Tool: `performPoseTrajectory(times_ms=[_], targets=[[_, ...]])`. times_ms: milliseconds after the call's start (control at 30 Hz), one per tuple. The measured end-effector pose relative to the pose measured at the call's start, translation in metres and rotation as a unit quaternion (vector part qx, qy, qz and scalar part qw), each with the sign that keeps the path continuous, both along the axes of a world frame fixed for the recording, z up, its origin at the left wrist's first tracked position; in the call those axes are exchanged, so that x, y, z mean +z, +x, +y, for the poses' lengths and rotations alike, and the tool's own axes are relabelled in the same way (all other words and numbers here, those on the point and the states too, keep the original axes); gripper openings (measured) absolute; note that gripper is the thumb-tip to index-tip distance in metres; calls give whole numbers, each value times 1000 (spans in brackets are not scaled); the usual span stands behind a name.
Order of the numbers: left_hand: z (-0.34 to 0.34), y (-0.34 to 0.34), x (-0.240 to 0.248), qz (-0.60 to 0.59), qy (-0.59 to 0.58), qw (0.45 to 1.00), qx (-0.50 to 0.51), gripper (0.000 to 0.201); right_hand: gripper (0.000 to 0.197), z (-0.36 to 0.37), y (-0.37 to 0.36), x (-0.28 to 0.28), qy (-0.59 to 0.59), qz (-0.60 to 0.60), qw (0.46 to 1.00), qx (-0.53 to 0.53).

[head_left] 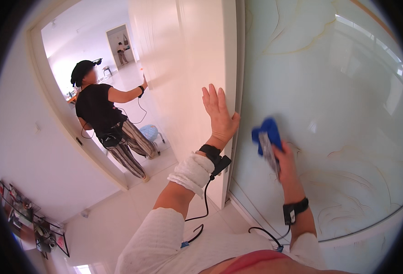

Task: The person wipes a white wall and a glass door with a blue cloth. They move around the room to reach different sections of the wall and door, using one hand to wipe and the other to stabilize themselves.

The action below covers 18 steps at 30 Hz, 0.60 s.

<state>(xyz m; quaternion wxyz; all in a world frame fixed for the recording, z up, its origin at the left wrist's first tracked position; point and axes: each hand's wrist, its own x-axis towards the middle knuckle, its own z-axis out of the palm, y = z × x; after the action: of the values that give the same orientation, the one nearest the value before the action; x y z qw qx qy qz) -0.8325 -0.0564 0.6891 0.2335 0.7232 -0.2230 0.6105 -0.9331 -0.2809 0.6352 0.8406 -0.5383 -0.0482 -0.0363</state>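
Observation:
My left hand (pixel 220 116) lies flat against a white door (pixel 187 68) near its edge, fingers stretched out and holding nothing. My right hand (pixel 290 166) is closed on a blue and grey cloth (pixel 269 132), slightly blurred. The cloth is in front of a pale green, glossy glass panel (pixel 320 109) with fine gold curved lines; whether it touches the glass I cannot tell. Both wrists wear black straps with small boxes and cables.
A person (pixel 101 105) in black with striped trousers stands in the doorway at left, one hand on the door. Beside them is a stool with a blue cover (pixel 149 132). A dark rack (pixel 32 219) with several items stands at lower left. Farther back is another person (pixel 121 52).

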Motion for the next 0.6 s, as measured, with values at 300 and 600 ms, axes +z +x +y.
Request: performPoseTrajectory(times_ms=[300,600], targets=[[-21,-83,-15,-26,2,999,-27,106,40,89,-43,282,-287,-745,320,-511],[-53,-104,-70,-15,4,999,-38,104,46,72,-12,340,-563,-602,189,-534]])
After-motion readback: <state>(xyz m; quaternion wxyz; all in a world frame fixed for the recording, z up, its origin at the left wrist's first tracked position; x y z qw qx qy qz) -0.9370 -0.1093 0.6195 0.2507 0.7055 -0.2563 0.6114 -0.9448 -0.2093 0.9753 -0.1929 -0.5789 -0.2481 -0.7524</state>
